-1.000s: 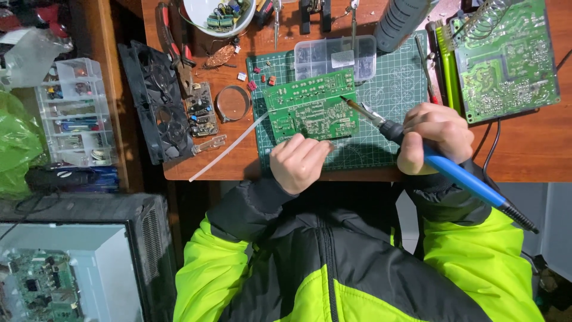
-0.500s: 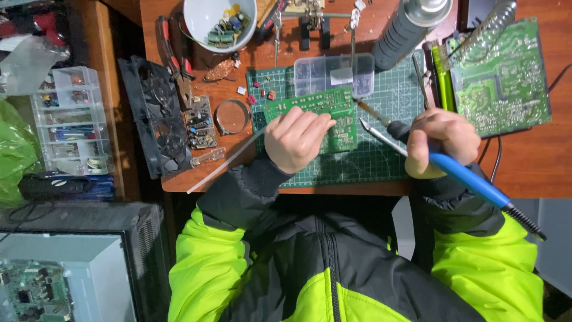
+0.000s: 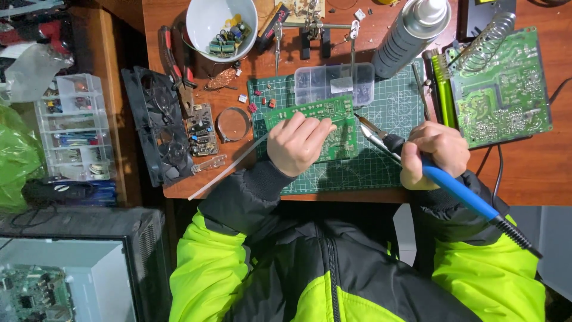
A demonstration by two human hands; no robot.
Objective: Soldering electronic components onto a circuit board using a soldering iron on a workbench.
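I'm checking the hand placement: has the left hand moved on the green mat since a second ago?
Yes. The left hand has moved up the cutting mat, away from its near edge, and now lies on the circuit board.
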